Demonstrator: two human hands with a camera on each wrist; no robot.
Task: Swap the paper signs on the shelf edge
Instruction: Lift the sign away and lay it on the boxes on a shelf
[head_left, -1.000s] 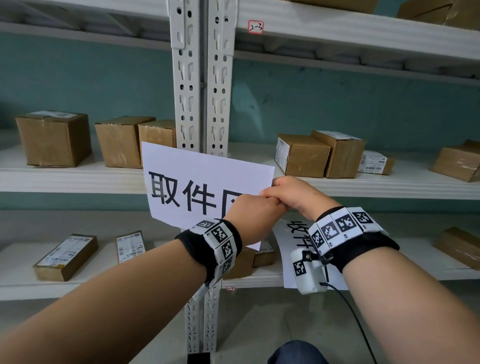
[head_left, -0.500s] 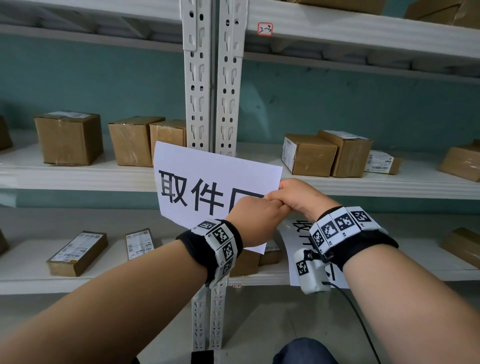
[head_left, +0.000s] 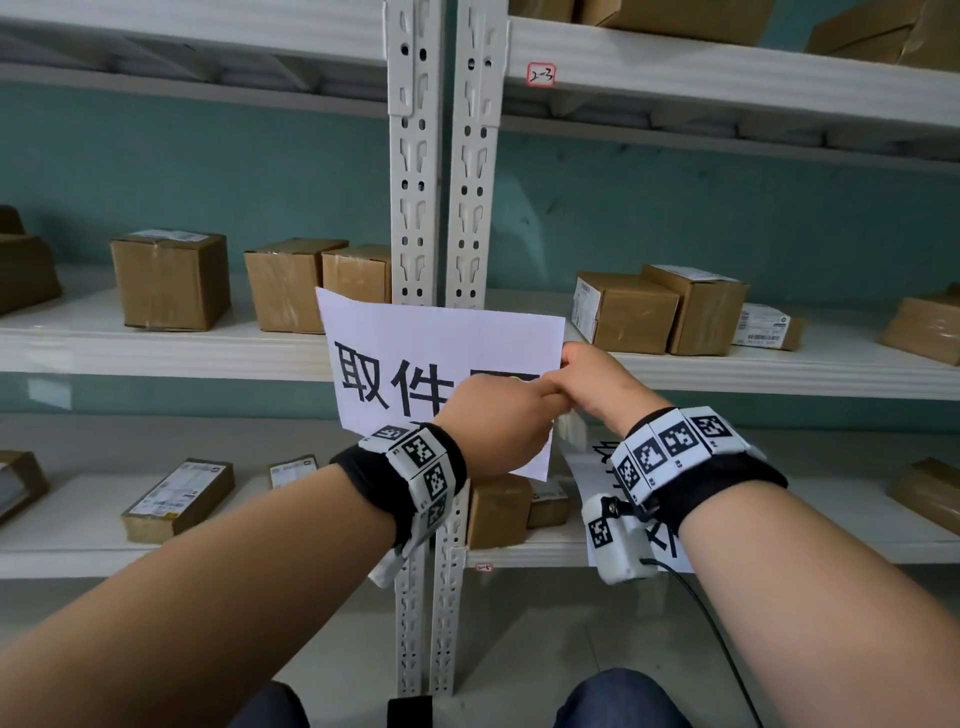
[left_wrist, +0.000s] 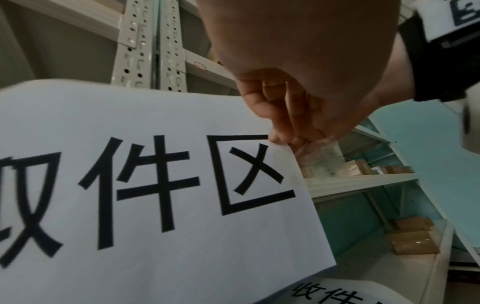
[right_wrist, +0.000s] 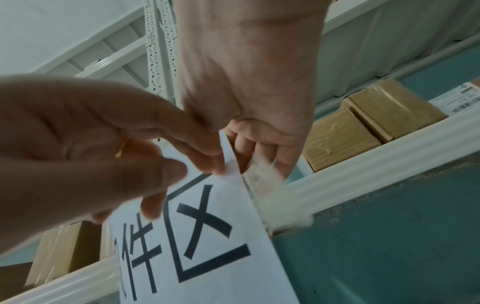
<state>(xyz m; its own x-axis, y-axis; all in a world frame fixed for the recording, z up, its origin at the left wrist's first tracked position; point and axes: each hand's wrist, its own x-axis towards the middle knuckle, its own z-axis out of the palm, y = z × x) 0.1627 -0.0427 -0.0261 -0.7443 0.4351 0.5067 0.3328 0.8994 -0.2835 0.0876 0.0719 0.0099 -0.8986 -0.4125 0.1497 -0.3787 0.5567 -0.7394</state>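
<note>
A white paper sign (head_left: 431, 364) with large black characters stands in front of the shelf uprights. My left hand (head_left: 519, 410) pinches its right edge near the top corner, as the right wrist view shows (right_wrist: 221, 164). My right hand (head_left: 582, 379) meets it there and pinches a clear tape strip (right_wrist: 265, 185) stuck to that edge; the strip also shows in the left wrist view (left_wrist: 322, 156). A second paper sign (head_left: 597, 462) hangs from the lower shelf edge, partly hidden behind my right wrist.
Two white perforated uprights (head_left: 441, 208) rise behind the held sign. Several cardboard boxes (head_left: 171, 280) stand on the middle shelf (head_left: 156, 353), with more boxes and flat parcels (head_left: 176, 499) on the lower shelf. The wall behind is teal.
Both hands stay pinched together at the sign's right edge. The view has shifted a little to the left; the sign has hardly moved.
</note>
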